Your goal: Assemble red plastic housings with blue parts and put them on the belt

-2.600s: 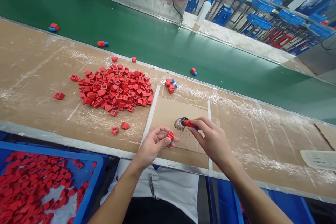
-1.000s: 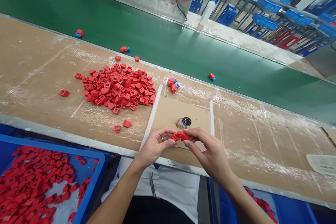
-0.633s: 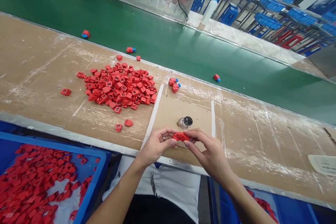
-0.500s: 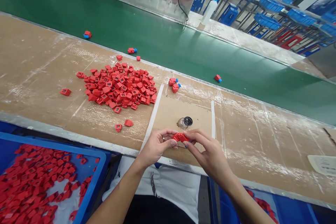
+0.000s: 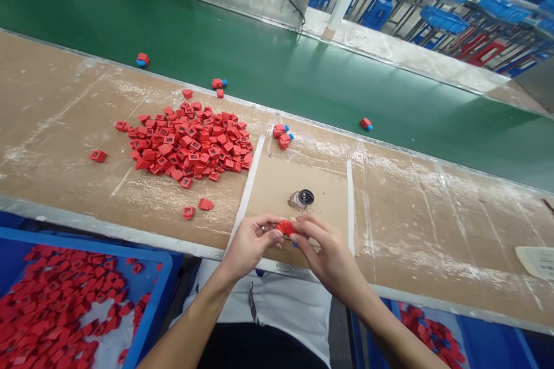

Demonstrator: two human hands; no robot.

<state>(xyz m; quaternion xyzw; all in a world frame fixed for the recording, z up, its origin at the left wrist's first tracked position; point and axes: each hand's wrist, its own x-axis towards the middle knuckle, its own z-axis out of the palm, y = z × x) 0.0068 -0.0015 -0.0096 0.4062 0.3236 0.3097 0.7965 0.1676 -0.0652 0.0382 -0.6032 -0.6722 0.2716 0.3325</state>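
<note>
Both my left hand (image 5: pixel 253 246) and my right hand (image 5: pixel 326 259) pinch a small red plastic part (image 5: pixel 284 229) between their fingertips, and a bit of blue shows just below it. The fingers hide most of the part. My hands are over a cardboard sheet (image 5: pixel 298 184) edged with white tape. A little above my fingers stands a small glass jar with a black top (image 5: pixel 302 199), not touching them. A large heap of loose red plastic parts (image 5: pixel 186 144) lies to the left of the sheet.
A green conveyor belt (image 5: pixel 259 57) runs beyond the bench and carries red-and-blue pieces (image 5: pixel 366 123). A blue crate (image 5: pixel 86 242) of red parts sits at lower left, and another blue crate (image 5: pixel 476 328) at lower right. Several red-and-blue pieces (image 5: pixel 282 136) lie behind the sheet.
Earlier my right hand held a red-and-blue piece by the jar while my left held a red part. The hands came together on the parts, and the view has since tilted slightly.
</note>
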